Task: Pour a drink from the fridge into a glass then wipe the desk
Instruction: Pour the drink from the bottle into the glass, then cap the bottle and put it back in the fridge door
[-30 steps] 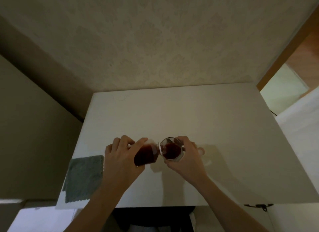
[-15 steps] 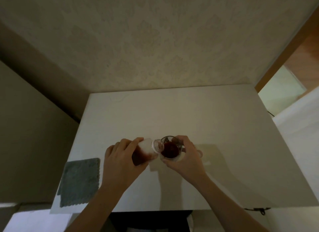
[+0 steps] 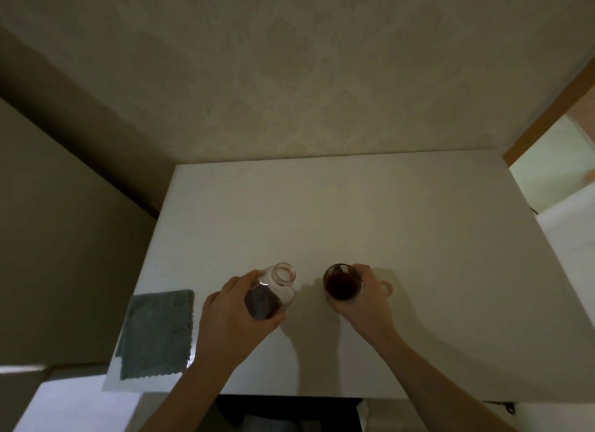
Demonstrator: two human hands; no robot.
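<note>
While you're gripping the open bottle upright in your left hand, your right hand is wrapping its fingers around the glass of dark drink beside it on the worktop, grey cloth lying left.

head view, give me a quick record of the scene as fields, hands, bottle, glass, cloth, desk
left hand: gripping the clear open-necked bottle, which holds some dark red drink and has no cap on
right hand: wrapped around the small clear glass of dark red drink
bottle and glass: apart, a gap of bare desk between them
cloth: grey square cloth flat at the desk's left front corner, untouched
desk: white rectangular desk against a patterned wall
</note>
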